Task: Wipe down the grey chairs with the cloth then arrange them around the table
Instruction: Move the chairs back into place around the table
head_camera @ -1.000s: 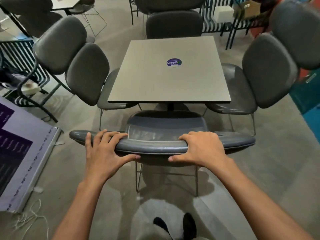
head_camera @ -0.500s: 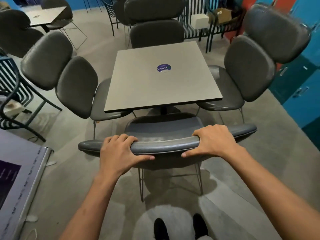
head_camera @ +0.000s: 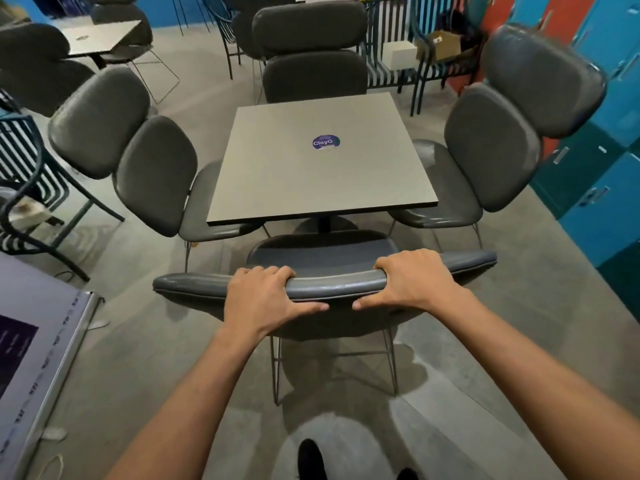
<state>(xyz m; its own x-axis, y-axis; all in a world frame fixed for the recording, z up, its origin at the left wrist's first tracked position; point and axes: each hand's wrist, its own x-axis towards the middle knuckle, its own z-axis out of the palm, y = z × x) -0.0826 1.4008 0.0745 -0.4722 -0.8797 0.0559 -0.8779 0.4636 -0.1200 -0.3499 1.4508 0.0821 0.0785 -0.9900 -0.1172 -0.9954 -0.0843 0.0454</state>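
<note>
A grey padded chair (head_camera: 336,284) stands in front of me, facing the square grey table (head_camera: 318,168). My left hand (head_camera: 263,299) and my right hand (head_camera: 412,282) both grip the top edge of its backrest, fingers curled over the far side and thumbs underneath. Its seat reaches just under the table's near edge. Three more grey chairs sit around the table: one on the left (head_camera: 152,174), one at the far side (head_camera: 313,76), one on the right (head_camera: 491,147). No cloth is in view.
A flat board with a metal frame (head_camera: 45,362) lies on the floor at lower left. Dark metal slatted chairs (head_camera: 20,174) stand at the left and back. Blue lockers (head_camera: 602,188) line the right wall. Another table (head_camera: 104,36) stands far left.
My hands have slid closer together along the backrest, and the chair has shifted to the right with its right end swung forward. My view has tilted up and back.
</note>
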